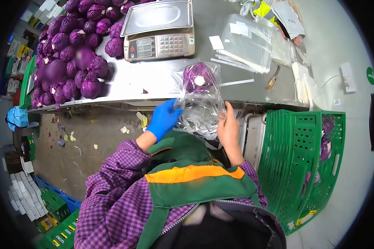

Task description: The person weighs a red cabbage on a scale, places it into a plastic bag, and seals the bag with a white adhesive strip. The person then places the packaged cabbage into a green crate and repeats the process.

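Observation:
A clear plastic bag hangs between my two hands at the table's front edge, with a purple cabbage inside its far end. The cabbage's pale cut stem faces up. My left hand, in a blue glove, is closed on the left side of the bag's near end. Bare, my right hand pinches the bag's right side between thumb and fingers. Beyond the cabbage, to the left, stands a weighing scale with a bare metal tray.
Many purple cabbages are piled on the metal table at the left. Flat plastic bags and a knife lie at the right. Stacked green crates stand right of me. Leaf scraps litter the floor.

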{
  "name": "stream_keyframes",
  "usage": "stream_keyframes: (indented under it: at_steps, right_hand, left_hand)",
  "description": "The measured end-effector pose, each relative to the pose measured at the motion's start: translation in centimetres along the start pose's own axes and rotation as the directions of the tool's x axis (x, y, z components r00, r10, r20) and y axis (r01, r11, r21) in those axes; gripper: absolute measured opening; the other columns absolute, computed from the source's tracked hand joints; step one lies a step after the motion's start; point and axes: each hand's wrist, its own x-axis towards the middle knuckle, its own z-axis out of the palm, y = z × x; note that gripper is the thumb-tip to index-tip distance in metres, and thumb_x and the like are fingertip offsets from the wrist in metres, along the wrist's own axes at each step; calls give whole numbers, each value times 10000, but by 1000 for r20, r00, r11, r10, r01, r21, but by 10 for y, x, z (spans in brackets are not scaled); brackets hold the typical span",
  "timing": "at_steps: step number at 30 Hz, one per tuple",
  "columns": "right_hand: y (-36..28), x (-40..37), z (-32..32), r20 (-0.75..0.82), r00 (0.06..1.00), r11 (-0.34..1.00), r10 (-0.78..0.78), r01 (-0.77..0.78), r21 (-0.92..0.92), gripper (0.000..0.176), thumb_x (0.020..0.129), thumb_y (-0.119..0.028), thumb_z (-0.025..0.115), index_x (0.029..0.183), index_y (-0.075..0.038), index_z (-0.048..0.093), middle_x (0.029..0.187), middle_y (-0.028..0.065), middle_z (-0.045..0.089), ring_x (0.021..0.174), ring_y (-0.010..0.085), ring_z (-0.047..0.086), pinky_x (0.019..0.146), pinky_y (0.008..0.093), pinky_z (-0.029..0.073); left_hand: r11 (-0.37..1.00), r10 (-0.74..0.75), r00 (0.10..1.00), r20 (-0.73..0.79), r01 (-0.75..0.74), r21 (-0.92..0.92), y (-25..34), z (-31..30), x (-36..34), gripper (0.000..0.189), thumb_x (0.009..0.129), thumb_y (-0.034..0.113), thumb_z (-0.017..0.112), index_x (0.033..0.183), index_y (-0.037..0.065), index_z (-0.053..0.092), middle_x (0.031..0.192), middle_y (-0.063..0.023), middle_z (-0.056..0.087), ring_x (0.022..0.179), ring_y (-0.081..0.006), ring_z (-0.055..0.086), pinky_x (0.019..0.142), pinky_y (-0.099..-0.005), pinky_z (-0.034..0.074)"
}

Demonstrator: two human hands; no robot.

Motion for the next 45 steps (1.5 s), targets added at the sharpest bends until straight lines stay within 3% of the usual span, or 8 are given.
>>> stream_keyframes:
  at_steps: [5, 24, 29, 30, 33, 36, 43, 45]
  right_hand:
    - [1, -21, -31, 116, 965, 961, 234, -248, 119, 404, 748, 14, 550, 1151, -4, 536, 911, 209, 638, 795, 385, 621, 739, 435, 483]
    - [-77, -24, -12, 697, 561, 861, -448, 480, 167, 155, 797, -162, 611, 819, -43, 514, 776, 135, 560, 737, 347, 584, 625, 435, 468]
    - [41, -106, -133, 970, 242, 907, 23, 403, -122, 255, 790, -284, 581, 941, -79, 573, 817, 121, 589, 781, 342, 602, 652, 428, 492]
    - [13, -116, -158, 909, 349, 973, 227, -122, -196, 235, 778, -261, 589, 934, -86, 582, 867, 136, 606, 827, 351, 601, 679, 430, 491]
    - [58, -63, -148, 965, 219, 923, 146, 321, -213, 284, 770, -229, 616, 1004, -70, 590, 930, 168, 613, 898, 363, 593, 746, 436, 487]
    - [15, 23, -98, 332, 895, 878, -298, 393, -273, 658, 698, 10, 656, 1304, -77, 415, 1246, 210, 465, 1120, 374, 490, 926, 421, 430]
    - [20, 124, -30, 449, 643, 716, -621, 698, -11, 349, 754, 4, 619, 1098, -43, 577, 1121, 151, 584, 1103, 300, 536, 961, 390, 408]
    - [28, 130, -40, 501, 865, 988, 7, -85, 133, 203, 793, -25, 602, 995, -24, 616, 1048, 95, 633, 1091, 241, 557, 967, 370, 401]
  left_hand:
    - [693, -508, 775, 376, 627, -357, 5, -23, -28, 337, 890, 347, 585, 994, 37, 663, 934, -57, 684, 807, -127, 629, 686, -262, 490]
    - [778, -248, 957, 148, 288, -558, 16, -12, -47, 252, 934, 236, 520, 952, 49, 687, 774, -13, 651, 689, -67, 543, 648, -224, 432]
    - [801, -88, 878, 470, 343, -491, 9, -42, -49, 324, 896, 185, 572, 1188, 46, 588, 920, -51, 650, 818, -100, 578, 779, -251, 464]
    - [891, -60, 845, 532, 286, -353, -8, -51, -43, 565, 822, 116, 652, 1339, 57, 435, 1043, -87, 629, 892, -146, 588, 840, -285, 465]
    - [996, 23, 996, 88, -30, 87, -12, -50, -30, 770, 751, 103, 718, 1409, 80, 318, 1184, -128, 568, 957, -203, 584, 867, -316, 470]
    - [908, 377, 926, -22, -365, 205, 7, -28, 1, 947, 678, 172, 781, 1447, 127, 230, 1351, -165, 424, 1148, -318, 490, 979, -383, 411]
    - [625, 744, 660, 103, -742, 244, 1, -16, 56, 364, 843, 134, 584, 1203, 85, 577, 1250, -139, 552, 1179, -311, 493, 1012, -420, 361]
    - [840, 541, 841, 14, -540, -42, -7, -18, 53, 302, 853, 92, 517, 1136, 96, 624, 1111, -113, 634, 1071, -282, 569, 962, -383, 400]
